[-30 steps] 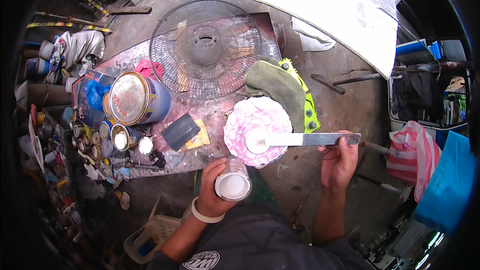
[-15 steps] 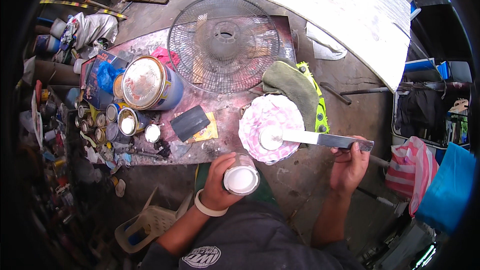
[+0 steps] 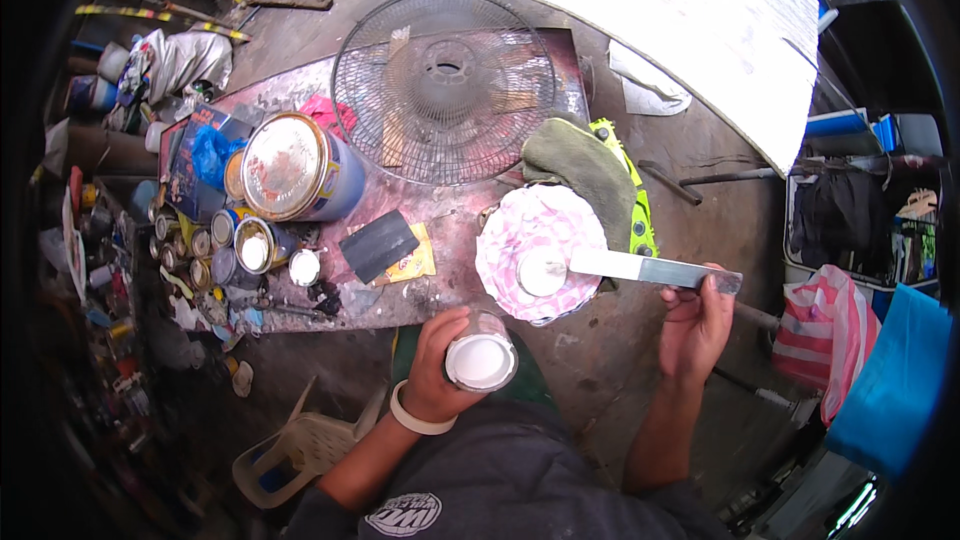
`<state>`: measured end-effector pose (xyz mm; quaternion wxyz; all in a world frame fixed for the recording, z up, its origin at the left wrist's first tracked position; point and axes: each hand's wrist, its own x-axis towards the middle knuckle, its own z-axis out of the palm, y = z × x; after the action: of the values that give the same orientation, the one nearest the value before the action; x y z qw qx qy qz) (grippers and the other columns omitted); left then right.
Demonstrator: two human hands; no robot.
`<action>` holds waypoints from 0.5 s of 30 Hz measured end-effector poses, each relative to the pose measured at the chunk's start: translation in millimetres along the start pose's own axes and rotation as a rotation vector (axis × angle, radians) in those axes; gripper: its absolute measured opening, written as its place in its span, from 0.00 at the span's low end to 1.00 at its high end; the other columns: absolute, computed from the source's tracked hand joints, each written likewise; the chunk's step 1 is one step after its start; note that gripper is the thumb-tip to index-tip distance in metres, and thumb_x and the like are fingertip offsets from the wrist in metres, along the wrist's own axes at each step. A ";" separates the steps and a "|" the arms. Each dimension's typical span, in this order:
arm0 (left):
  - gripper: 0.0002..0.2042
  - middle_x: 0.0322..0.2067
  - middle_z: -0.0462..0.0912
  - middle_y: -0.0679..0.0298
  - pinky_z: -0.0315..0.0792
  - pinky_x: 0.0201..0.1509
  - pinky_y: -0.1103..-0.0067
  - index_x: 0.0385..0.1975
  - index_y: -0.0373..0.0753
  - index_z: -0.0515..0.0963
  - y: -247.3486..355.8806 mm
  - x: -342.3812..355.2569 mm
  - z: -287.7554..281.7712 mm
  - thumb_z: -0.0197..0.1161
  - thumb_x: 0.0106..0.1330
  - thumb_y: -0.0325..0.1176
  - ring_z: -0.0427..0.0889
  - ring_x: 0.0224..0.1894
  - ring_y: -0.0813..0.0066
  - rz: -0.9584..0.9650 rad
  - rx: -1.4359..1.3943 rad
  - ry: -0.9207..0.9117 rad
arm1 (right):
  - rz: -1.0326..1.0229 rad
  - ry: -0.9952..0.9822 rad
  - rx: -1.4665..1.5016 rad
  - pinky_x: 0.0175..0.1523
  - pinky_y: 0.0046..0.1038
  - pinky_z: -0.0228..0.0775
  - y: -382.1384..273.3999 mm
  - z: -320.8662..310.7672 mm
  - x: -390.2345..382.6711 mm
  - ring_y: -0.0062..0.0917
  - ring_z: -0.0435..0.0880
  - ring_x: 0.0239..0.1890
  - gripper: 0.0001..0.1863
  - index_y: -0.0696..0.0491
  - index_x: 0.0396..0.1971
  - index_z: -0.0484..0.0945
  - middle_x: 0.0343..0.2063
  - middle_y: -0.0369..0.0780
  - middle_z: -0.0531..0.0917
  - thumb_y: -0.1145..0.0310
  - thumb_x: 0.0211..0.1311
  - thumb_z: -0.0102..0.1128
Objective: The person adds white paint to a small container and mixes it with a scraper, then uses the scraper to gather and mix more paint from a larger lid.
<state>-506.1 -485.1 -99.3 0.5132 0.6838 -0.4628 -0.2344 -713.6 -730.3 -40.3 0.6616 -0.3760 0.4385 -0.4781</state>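
My left hand [image 3: 436, 372] is wrapped round a small can [image 3: 481, 362] filled with smooth white paint-like stuff, held in front of my body at the table's near edge. In my right hand [image 3: 694, 332], thumb and fingers pinch the end of a long flat metal spatula [image 3: 648, 270]. Its blade points left and has a whitish coat. The tip hovers over or touches a pink-and-white patterned round bundle [image 3: 545, 218]; I cannot tell which. On the bundle's near side sits a round white lid-like piece [image 3: 541, 272].
A round wire fan grille [image 3: 445, 85] lies across the stained table [image 3: 385, 312]. Left stand a large paint can [image 3: 285, 166] and several small cans. Dark sandpaper [image 3: 379, 246] lies mid-table. A grey-green cloth [image 3: 580, 165] is behind the bundle; a white board [image 3: 690, 20] fills the far right.
The spatula has shifted slightly right, so its tip sits a little farther from the white round piece, and its flat has tilted. My left hand and the can stay nearly still.
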 end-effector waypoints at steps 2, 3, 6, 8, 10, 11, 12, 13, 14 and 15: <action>0.45 0.61 0.73 0.48 0.69 0.67 0.60 0.64 0.38 0.65 -1.2 0.8 1.5 0.85 0.44 0.30 0.75 0.62 0.48 0.003 -0.002 -0.014 | 0.102 0.070 0.088 0.40 0.30 0.82 6.1 -9.0 1.2 0.27 0.87 0.36 0.11 0.57 0.53 0.73 0.39 0.41 0.85 0.69 0.78 0.52; 0.45 0.61 0.73 0.48 0.69 0.67 0.60 0.64 0.38 0.65 -3.9 0.3 2.5 0.85 0.44 0.30 0.75 0.62 0.48 0.002 -0.002 -0.025 | 0.145 0.083 0.131 0.41 0.30 0.82 8.4 -12.2 0.7 0.26 0.87 0.36 0.11 0.56 0.53 0.73 0.39 0.41 0.85 0.69 0.78 0.52; 0.45 0.61 0.72 0.48 0.69 0.67 0.60 0.65 0.38 0.63 -6.1 -3.4 4.9 0.84 0.45 0.29 0.75 0.63 0.49 -0.001 0.020 -0.031 | 0.277 0.109 0.235 0.40 0.29 0.79 19.3 -30.3 -0.2 0.25 0.85 0.36 0.09 0.54 0.51 0.74 0.38 0.39 0.84 0.68 0.77 0.53; 0.46 0.61 0.72 0.48 0.69 0.67 0.60 0.65 0.38 0.63 -7.0 -4.1 6.3 0.84 0.45 0.29 0.75 0.63 0.49 0.004 0.049 -0.034 | 0.336 0.105 0.293 0.40 0.30 0.77 25.6 -43.9 -6.2 0.25 0.84 0.36 0.09 0.54 0.50 0.74 0.38 0.39 0.84 0.68 0.76 0.53; 0.45 0.61 0.72 0.47 0.69 0.68 0.61 0.65 0.38 0.63 -8.5 -3.1 8.1 0.83 0.46 0.28 0.74 0.63 0.50 -0.002 0.045 -0.033 | 0.349 0.129 0.279 0.39 0.30 0.75 29.4 -51.4 -13.0 0.25 0.84 0.35 0.09 0.54 0.49 0.74 0.37 0.39 0.84 0.68 0.76 0.53; 0.45 0.61 0.72 0.47 0.69 0.68 0.61 0.65 0.38 0.63 -10.2 -4.6 8.9 0.83 0.46 0.28 0.74 0.63 0.49 -0.010 0.049 -0.031 | 0.347 0.136 0.277 0.39 0.30 0.76 30.0 -51.7 -16.9 0.25 0.84 0.35 0.09 0.55 0.49 0.74 0.37 0.39 0.84 0.68 0.75 0.53; 0.45 0.62 0.72 0.47 0.69 0.68 0.61 0.65 0.38 0.63 -12.0 -6.9 9.4 0.83 0.46 0.28 0.74 0.64 0.49 -0.019 0.055 -0.027 | 0.345 0.141 0.274 0.39 0.30 0.77 30.4 -51.4 -20.9 0.25 0.84 0.35 0.09 0.55 0.49 0.74 0.37 0.40 0.84 0.69 0.75 0.53; 0.45 0.62 0.72 0.47 0.69 0.68 0.61 0.65 0.38 0.63 -13.5 -8.6 9.3 0.83 0.46 0.28 0.74 0.64 0.49 -0.022 0.052 -0.034 | 0.326 0.144 0.253 0.39 0.30 0.77 29.6 -49.6 -23.7 0.25 0.84 0.34 0.09 0.56 0.49 0.74 0.36 0.40 0.84 0.69 0.75 0.53; 0.44 0.62 0.72 0.47 0.68 0.68 0.61 0.65 0.38 0.63 -16.6 -8.3 9.5 0.83 0.46 0.28 0.74 0.63 0.49 -0.026 0.049 -0.039 | 0.308 0.146 0.232 0.38 0.30 0.78 28.6 -46.8 -25.4 0.25 0.85 0.34 0.09 0.56 0.49 0.74 0.36 0.40 0.84 0.70 0.75 0.54; 0.44 0.62 0.72 0.47 0.68 0.68 0.60 0.65 0.37 0.63 -18.9 -6.0 9.4 0.83 0.46 0.28 0.74 0.63 0.49 -0.024 0.043 -0.044 | 0.284 0.147 0.211 0.38 0.30 0.79 26.7 -44.2 -26.6 0.26 0.85 0.33 0.09 0.57 0.49 0.74 0.36 0.40 0.84 0.70 0.75 0.54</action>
<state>-508.9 -483.5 -121.0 0.4851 0.6949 -0.4705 -0.2456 -751.3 -701.3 -73.6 0.7243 -0.2030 0.4818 -0.4496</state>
